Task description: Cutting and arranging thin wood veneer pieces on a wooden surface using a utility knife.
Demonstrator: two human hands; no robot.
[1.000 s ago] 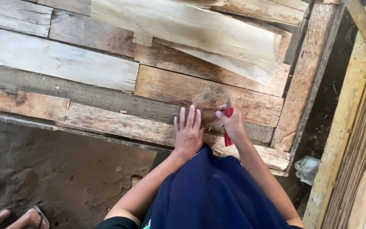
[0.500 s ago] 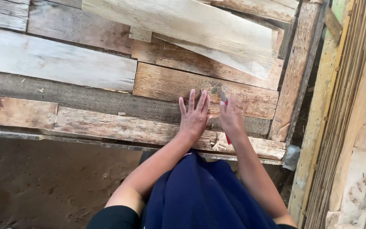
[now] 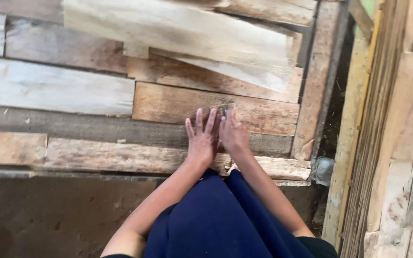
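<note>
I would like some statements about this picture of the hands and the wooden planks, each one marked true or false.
1. Both hands rest side by side on a brown plank. True: the left hand and the right hand lie together on the brown plank.
2. The left hand has its fingers curled into a fist. False: its fingers are spread flat.
3. A large pale board lies across the planks above the hands. True.
4. The ground below the planks is green grass. False: it is bare dark earth.
5. Thin wooden strips stand stacked at the right. True.
</note>
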